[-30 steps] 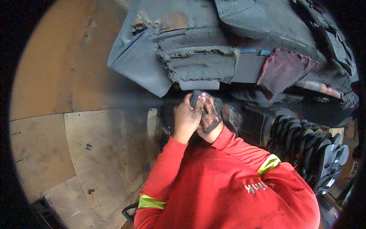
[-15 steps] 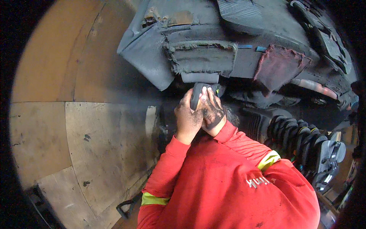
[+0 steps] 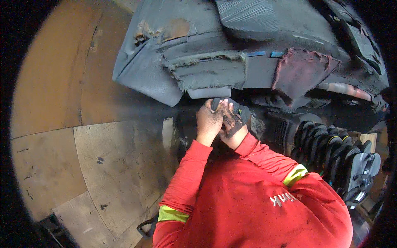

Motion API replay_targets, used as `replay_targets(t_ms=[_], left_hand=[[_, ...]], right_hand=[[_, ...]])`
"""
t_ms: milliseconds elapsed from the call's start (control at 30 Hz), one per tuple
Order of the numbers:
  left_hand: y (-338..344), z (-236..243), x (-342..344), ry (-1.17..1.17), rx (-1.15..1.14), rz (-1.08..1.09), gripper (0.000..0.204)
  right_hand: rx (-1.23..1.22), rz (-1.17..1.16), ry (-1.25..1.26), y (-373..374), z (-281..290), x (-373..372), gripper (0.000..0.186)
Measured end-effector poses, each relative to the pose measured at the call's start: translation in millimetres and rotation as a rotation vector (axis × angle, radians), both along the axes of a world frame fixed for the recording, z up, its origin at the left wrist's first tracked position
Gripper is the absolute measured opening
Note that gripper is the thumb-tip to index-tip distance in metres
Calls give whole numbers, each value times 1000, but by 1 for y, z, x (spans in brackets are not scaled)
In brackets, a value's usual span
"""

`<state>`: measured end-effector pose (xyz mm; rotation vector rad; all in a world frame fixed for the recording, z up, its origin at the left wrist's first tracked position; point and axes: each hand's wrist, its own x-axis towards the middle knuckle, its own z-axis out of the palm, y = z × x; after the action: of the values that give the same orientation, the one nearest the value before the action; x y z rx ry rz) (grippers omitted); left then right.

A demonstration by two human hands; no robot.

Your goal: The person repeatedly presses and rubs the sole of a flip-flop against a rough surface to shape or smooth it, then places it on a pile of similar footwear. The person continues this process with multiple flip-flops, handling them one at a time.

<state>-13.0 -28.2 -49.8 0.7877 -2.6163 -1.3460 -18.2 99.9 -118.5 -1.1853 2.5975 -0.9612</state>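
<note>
Both hands are together on a black sandal (image 3: 243, 110) with a small yellow-green detail, close under the front edge of a dust-covered bench (image 3: 198, 41). My left hand (image 3: 208, 120) is wrapped round its left side. Dark grime covers the back of my right hand (image 3: 232, 120), whose fingers press over the top of the sandal. Most of the sandal is hidden by the hands and the shadow. Just above the fingers, a smooth grey pad (image 3: 209, 92) hangs below a frayed grey cloth (image 3: 209, 70).
A reddish frayed cloth (image 3: 304, 74) hangs from the bench edge. A grey sole-shaped piece (image 3: 248, 18) lies on top. At the right, several black sandals stand in a row, a grey sandal (image 3: 364, 167) at its near end. Worn wooden boards (image 3: 120, 165) cover the left.
The view has shifted, so the bench sits slightly lower and further left. My hands remain closed on the sandal, which now looks tilted differently, with less of its edge showing between the hands.
</note>
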Motion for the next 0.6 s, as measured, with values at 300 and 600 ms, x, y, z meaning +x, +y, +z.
replay_targets(t_ms=[300, 600], left_hand=[[11, 0, 35, 295, 119, 124, 42], [34, 8, 65, 395, -18, 232, 48]], right_hand=[[-195, 78, 197, 3, 14, -7, 84], [-405, 209, 479, -2, 3, -16, 61]])
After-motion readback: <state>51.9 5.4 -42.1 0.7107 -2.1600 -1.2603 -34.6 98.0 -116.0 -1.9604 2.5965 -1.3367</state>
